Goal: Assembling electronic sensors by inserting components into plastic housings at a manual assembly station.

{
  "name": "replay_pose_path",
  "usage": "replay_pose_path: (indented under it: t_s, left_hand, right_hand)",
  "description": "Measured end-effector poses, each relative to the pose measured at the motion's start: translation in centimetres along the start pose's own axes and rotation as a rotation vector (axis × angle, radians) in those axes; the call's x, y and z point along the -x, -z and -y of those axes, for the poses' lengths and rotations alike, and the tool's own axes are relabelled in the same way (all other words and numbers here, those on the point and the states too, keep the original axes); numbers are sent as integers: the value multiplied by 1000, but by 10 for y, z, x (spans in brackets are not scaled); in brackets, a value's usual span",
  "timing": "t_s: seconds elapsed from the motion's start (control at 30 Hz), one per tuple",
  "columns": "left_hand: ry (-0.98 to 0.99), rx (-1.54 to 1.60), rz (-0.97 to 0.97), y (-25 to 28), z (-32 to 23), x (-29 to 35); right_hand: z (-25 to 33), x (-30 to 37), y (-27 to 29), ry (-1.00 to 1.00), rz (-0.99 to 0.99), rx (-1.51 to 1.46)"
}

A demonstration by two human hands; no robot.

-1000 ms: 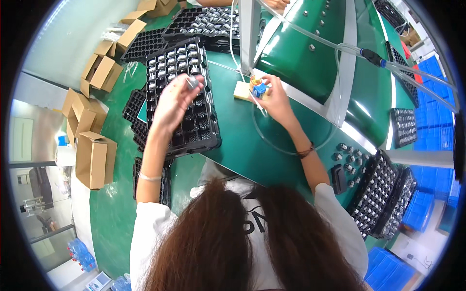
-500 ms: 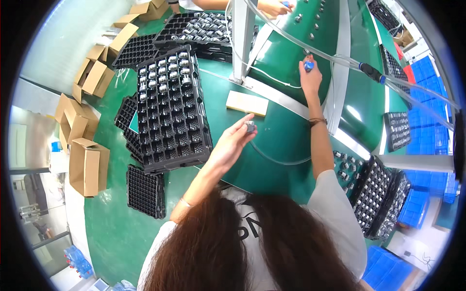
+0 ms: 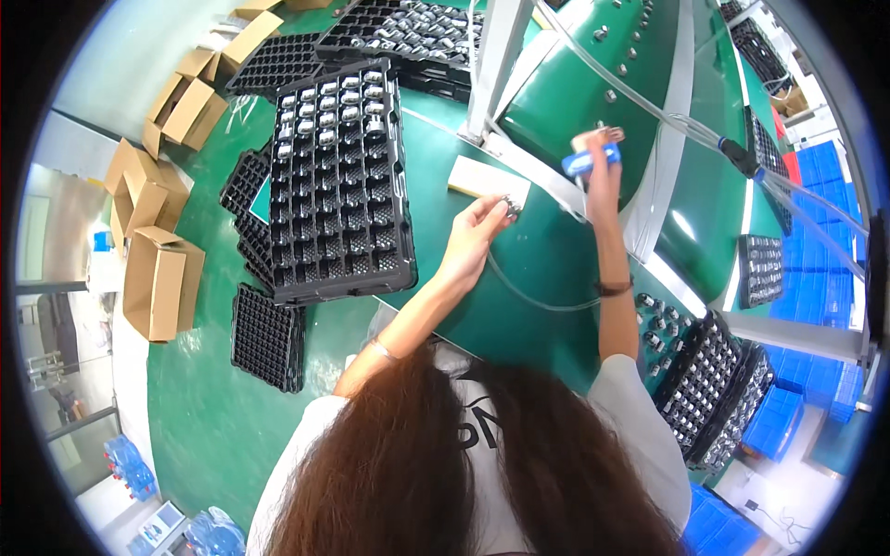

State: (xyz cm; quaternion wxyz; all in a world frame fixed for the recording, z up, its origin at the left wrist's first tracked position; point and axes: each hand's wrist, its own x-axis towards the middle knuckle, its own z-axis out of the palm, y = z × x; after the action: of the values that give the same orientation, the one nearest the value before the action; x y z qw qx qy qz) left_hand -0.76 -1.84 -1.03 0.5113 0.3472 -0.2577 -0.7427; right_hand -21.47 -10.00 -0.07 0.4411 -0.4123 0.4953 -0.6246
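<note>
My left hand (image 3: 475,232) is closed in a pinch on a small silvery metal fitting (image 3: 511,208), held just beside a white block with a yellowish edge (image 3: 482,180) on the green table (image 3: 547,338). Farther right, over the green belt (image 3: 547,102), my right hand (image 3: 603,171) is wrapped round a blue hand-held tool (image 3: 591,159). Motion smears that hand and the tool. Something small and grey shows at its fingertips, too blurred to name. A thin clear hose (image 3: 528,298) curves across the table between my forearms.
Left of my left hand, a black compartment tray (image 3: 343,204) holds metal fittings in its far rows. More trays (image 3: 399,37) and cardboard boxes (image 3: 162,283) stand beyond. A metal post (image 3: 496,69) and hanging tubes (image 3: 649,102) frame the belt. Loose fittings and filled trays (image 3: 700,380) lie right.
My left hand has moved slightly up and right with the fitting. My right hand has lifted from a fitting on the belt, and the blue tool shows more. The whole view has shifted a little.
</note>
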Motion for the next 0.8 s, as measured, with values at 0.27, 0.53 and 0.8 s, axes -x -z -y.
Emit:
replay_pose_path:
  t_s: [0.27, 0.53, 0.8]
  left_hand:
    - [-36, -78, -3, -6, -8, 9]
    - [-74, -99, 7, 3, -12, 19]
    - [-119, -321, 22, 9, -56, 53]
  right_hand:
    - [7, 83, -50, -4, 183, -18]
    - [2, 97, -55, -5, 320, 2]
    - [-11, 61, -74, 368, 251, 477]
